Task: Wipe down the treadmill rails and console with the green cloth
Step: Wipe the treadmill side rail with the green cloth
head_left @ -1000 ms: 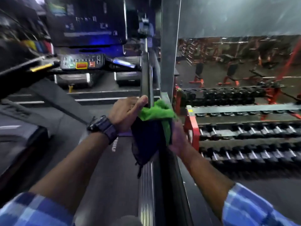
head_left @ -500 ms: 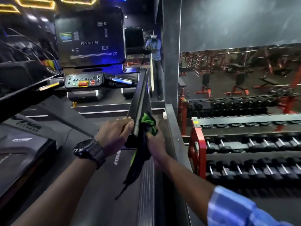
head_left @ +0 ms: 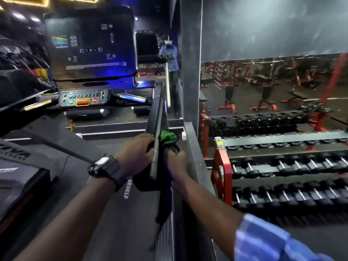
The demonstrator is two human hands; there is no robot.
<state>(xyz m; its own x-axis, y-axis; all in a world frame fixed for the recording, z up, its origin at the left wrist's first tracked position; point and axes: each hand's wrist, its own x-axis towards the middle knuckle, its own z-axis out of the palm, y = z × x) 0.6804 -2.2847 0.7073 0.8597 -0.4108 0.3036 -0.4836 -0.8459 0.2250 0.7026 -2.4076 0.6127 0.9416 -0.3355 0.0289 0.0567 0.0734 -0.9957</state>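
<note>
The bunched green cloth (head_left: 168,138) sits at centre frame, pressed against the dark flat right treadmill rail (head_left: 157,129) by the right hand (head_left: 176,162), fingers clamped on it. At nine o'clock of the rail, the left hand (head_left: 136,153) grips it, fingers wrapped around its edge.

A dark treadmill deck (head_left: 116,213) fills the lower left, with white lettering printed on its belt and a ribbed metal side strip (head_left: 165,240) along its right edge. To the right, a red-framed rack (head_left: 221,166) carries rows of black dumbbells (head_left: 293,166) lying on its tiered shelves
</note>
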